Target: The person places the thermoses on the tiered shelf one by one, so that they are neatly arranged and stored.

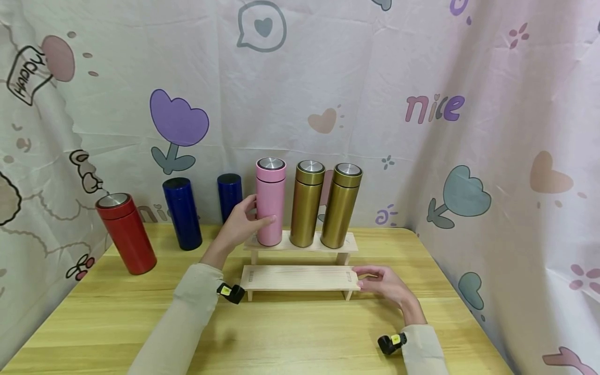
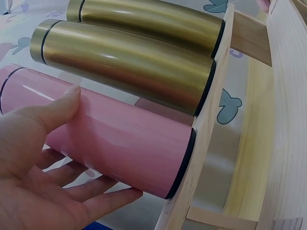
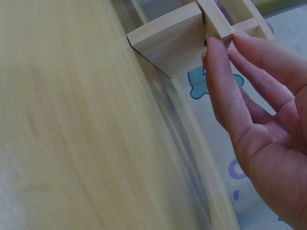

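Note:
On the upper tier of a small two-step wooden rack (image 1: 300,277) stands a pink thermos bottle (image 1: 270,208) with a steel-topped lid. My left hand (image 1: 241,224) holds it from the left side, thumb across the front and fingers behind; the left wrist view shows the thumb on the pink wall (image 2: 129,139). To its right are two gold thermos bottles (image 1: 307,208), (image 1: 342,208) on the same tier. With thumb and fingers, my right hand (image 1: 386,284) pinches the right end of the lower board, seen up close in the right wrist view (image 3: 218,21).
Left of the rack, a red thermos (image 1: 128,237) and a blue thermos (image 1: 183,216) stand on the wooden table (image 1: 300,338). Another blue thermos (image 1: 229,195) is partly hidden behind my left hand. A printed curtain (image 1: 403,62) hangs behind and at both sides.

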Demonstrator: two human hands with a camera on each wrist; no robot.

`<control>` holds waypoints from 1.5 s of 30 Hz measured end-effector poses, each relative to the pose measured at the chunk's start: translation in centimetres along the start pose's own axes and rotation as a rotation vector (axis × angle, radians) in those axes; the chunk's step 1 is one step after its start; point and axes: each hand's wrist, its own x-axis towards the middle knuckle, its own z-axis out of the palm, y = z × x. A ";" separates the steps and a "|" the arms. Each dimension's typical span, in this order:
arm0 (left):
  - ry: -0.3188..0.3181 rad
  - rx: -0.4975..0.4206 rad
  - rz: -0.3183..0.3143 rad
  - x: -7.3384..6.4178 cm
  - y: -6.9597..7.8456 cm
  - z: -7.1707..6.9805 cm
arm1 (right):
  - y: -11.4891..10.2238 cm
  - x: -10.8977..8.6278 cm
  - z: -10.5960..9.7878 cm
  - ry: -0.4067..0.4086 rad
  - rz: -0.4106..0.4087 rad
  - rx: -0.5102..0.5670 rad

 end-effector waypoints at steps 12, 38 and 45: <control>-0.007 0.035 0.010 -0.4 -0.2 -0.4 | 0.2 0.1 -0.1 0.011 0.002 -0.027; 0.020 0.171 -0.008 -5.1 -2.2 -6.2 | 0.2 0.1 -0.1 -0.001 -0.011 -0.003; 0.033 0.231 0.010 -7.5 -3.0 -8.8 | 0.1 0.0 -0.1 0.000 0.009 0.005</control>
